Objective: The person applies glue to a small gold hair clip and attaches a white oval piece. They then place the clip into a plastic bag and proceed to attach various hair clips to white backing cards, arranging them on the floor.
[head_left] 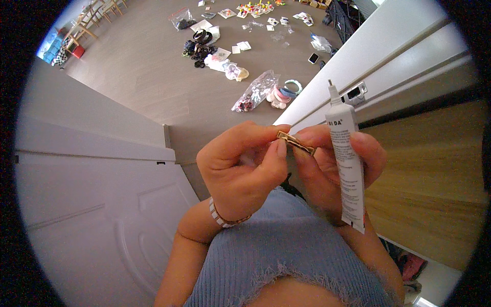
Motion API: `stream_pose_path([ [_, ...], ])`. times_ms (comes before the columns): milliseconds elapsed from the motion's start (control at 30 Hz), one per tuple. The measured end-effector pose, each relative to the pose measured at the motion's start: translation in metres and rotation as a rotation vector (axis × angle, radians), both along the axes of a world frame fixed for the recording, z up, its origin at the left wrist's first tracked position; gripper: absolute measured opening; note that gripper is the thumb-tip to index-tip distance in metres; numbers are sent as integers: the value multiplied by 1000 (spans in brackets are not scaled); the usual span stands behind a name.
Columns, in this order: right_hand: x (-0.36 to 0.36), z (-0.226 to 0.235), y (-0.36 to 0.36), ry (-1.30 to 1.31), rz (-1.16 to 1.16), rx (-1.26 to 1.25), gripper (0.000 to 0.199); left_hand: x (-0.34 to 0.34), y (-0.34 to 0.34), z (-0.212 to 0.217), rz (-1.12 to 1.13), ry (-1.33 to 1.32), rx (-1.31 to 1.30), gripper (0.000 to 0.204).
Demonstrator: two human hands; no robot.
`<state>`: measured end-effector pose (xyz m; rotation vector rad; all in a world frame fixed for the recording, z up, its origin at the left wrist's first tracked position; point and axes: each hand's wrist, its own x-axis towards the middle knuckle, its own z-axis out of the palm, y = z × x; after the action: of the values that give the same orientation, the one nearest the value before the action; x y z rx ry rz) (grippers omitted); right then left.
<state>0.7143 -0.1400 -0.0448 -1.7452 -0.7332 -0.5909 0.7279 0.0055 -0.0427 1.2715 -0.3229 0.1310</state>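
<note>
A small gold-coloured metal clip-like bar [296, 143] is pinched between my two hands at chest height, slanting down to the right. My left hand [240, 166] grips its left end between thumb and forefinger, the other fingers curled in. The thumb and fingertips of my right hand [325, 163] press on the right part of the bar. That same hand also keeps a white glue tube [347, 163] clamped between its fingers. The tube stands almost upright, its narrow nozzle and thin tip pointing up and its flat crimped end down. Fingers hide part of the bar.
A white panelled door [102, 220] is at my left, and a wood-faced panel [429, 179] at my right. On the grey floor beyond lie a clear plastic bag [258, 91], headbands [280, 95], pale scrunchies [235, 71], a phone [313, 58] and many small packets.
</note>
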Motion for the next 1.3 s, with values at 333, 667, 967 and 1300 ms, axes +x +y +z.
stream_pose_path([
  [333,1,0,2,25,-71,40,62,-1,-5,3,14,57,-41,14],
  [667,2,-8,-1,-89,-180,80,64,-3,0,2,-32,103,-9,19],
  [967,5,-5,1,-124,-34,272,38,-2,5,1,170,-210,185,25],
  [1300,-14,36,-23,561,217,157,28,-3,18,14,-108,51,49,20],
])
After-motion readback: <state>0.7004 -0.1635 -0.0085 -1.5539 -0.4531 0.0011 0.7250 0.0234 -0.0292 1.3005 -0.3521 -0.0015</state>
